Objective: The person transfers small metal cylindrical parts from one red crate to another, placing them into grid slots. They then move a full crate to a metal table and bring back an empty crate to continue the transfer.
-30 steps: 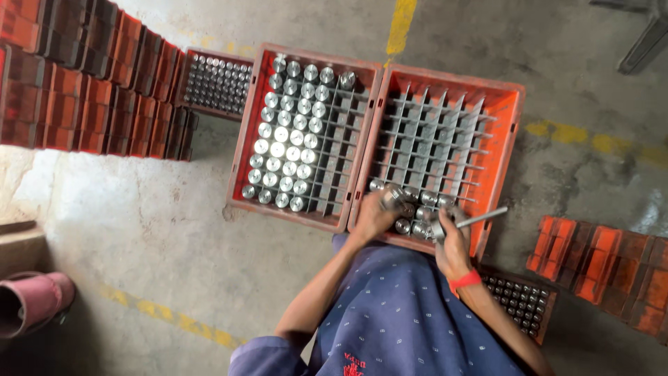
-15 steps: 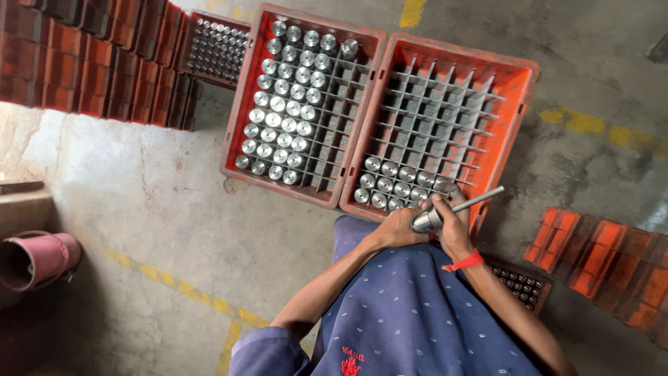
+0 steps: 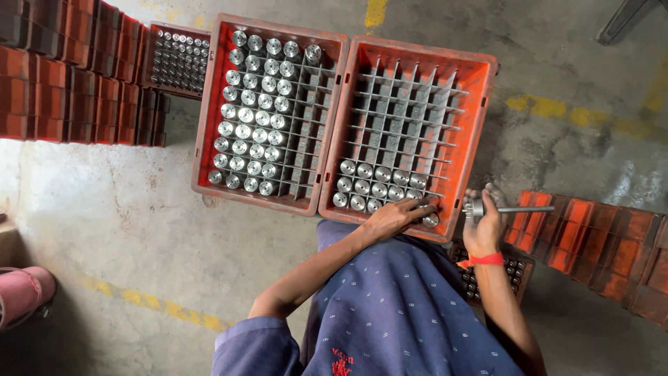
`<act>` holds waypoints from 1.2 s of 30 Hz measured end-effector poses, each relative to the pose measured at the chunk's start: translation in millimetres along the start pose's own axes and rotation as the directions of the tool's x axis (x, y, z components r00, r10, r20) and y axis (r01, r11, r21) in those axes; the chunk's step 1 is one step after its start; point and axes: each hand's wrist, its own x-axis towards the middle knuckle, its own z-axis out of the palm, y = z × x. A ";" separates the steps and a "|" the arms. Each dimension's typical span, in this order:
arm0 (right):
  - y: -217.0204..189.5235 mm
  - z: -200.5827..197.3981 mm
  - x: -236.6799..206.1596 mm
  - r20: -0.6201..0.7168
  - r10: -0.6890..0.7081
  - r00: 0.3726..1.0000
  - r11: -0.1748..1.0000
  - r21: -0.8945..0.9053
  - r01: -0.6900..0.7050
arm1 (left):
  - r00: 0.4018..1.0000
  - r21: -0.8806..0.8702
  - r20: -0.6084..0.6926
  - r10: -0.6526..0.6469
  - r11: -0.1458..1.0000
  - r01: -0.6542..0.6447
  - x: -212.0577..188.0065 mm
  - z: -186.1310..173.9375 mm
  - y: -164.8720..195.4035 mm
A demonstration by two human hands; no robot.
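Note:
Two orange crates with grey cell dividers lie side by side on the concrete floor. The left crate (image 3: 203, 125) holds several shiny metal cylinders (image 3: 252, 115) standing in its cells. The right crate (image 3: 487, 76) has cylinders (image 3: 376, 182) only in its two nearest rows. My left hand (image 3: 398, 216) rests on the near right corner of the right crate, fingers on the cylinders there. My right hand (image 3: 483, 224), with a red band at the wrist, grips a metal tool with a thin rod (image 3: 511, 209) just outside that crate's right edge.
Stacks of orange crates stand at the left (image 3: 62, 76) and at the lower right (image 3: 605, 237). Another crate of metal parts (image 3: 177, 59) sits at the back left, and one lies under my right forearm (image 3: 518, 268). Yellow floor lines cross the concrete. A pink object (image 3: 21, 292) is at the left edge.
My right hand has moved with the rod tool from over the crate's near rows out past its right edge. My left hand has shifted right to the crate's near corner.

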 end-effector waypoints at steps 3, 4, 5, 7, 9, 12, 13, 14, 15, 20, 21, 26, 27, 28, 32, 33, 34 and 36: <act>2.1 -4.7 -12.0 -0.001 -0.009 1.000 1.000 0.011 0.009 | 0.992 -0.114 -0.050 -0.118 0.987 0.112 -6.8 -30.5 -8.5; 1.1 -6.2 -16.1 0.007 -0.013 1.000 1.000 0.024 0.012 | 0.975 -0.074 -0.209 -0.073 0.996 0.059 -11.8 -51.2 -17.0; -1.9 -8.2 -20.4 0.002 0.057 0.998 0.987 0.149 -0.057 | 0.951 -0.061 -0.273 -0.145 0.989 0.133 -14.0 -73.5 -26.6; -8.5 -10.9 -29.2 0.021 0.195 0.981 0.901 0.391 -0.187 | 0.880 0.031 -0.390 -0.272 0.951 0.308 -11.0 -126.2 -57.1; -11.0 -10.7 -38.6 0.039 0.251 0.967 0.817 0.527 -0.233 | 0.797 0.187 -0.527 -0.296 0.874 0.449 -2.4 -176.5 -90.5; -4.2 -3.4 -51.0 0.204 0.355 0.912 0.701 0.587 -0.404 | 0.695 0.253 -0.660 -0.285 0.787 0.563 23.1 -233.3 -136.2; 0.7 -0.3 -56.0 0.274 0.389 0.880 0.664 0.579 -0.474 | 0.688 0.295 -0.668 -0.284 0.748 0.595 32.7 -244.5 -148.3; 8.2 3.6 -62.0 0.271 0.366 0.890 0.780 0.432 -0.452 | 0.682 0.336 -0.675 -0.281 0.706 0.623 41.5 -253.5 -159.3; 16.1 8.2 -67.9 0.272 0.338 0.901 0.871 0.272 -0.409 | 0.665 0.272 -0.641 -0.383 0.697 0.663 50.9 -259.3 -168.4; 39.4 25.0 -89.7 0.114 0.315 0.942 0.949 -0.060 -0.310 | 0.618 0.209 -0.498 -0.608 0.608 0.766 88.8 -264.5 -200.8; 41.8 25.9 -93.6 0.085 0.315 0.945 0.949 -0.057 -0.311 | 0.641 0.240 -0.526 -0.559 0.626 0.742 92.7 -265.0 -202.3; 43.0 14.9 -103.2 0.031 0.306 0.951 0.950 -0.072 -0.303 | 0.696 0.210 -0.605 -0.387 0.765 0.609 79.0 -281.7 -193.7; 42.1 10.6 -104.2 0.015 0.308 0.951 0.949 -0.075 -0.306 | 0.697 0.175 -0.655 -0.293 0.838 0.517 71.6 -288.9 -184.6; 41.9 7.2 -104.3 -0.002 0.310 0.951 0.948 -0.074 -0.310 | 0.685 0.149 -0.701 -0.199 0.898 0.414 57.0 -295.6 -172.6; 48.8 10.1 -93.3 -0.036 0.311 0.950 0.940 -0.138 -0.313 | 0.614 -0.386 -0.685 -0.391 0.910 0.150 19.8 -282.1 -115.7; 54.1 17.9 -86.1 -0.008 0.312 0.950 0.939 -0.153 -0.309 | 0.575 -0.689 -0.564 -0.592 0.722 0.068 18.5 -259.2 -98.9; 58.3 26.4 -80.3 0.019 0.316 0.948 0.936 -0.168 -0.309 | 0.634 -0.693 -0.491 -0.597 0.709 0.131 16.4 -238.5 -85.3; 67.0 47.9 -68.7 0.108 0.300 0.948 0.944 -0.177 -0.278 | 0.676 -0.757 -0.261 -0.690 0.581 0.300 10.9 -194.9 -63.6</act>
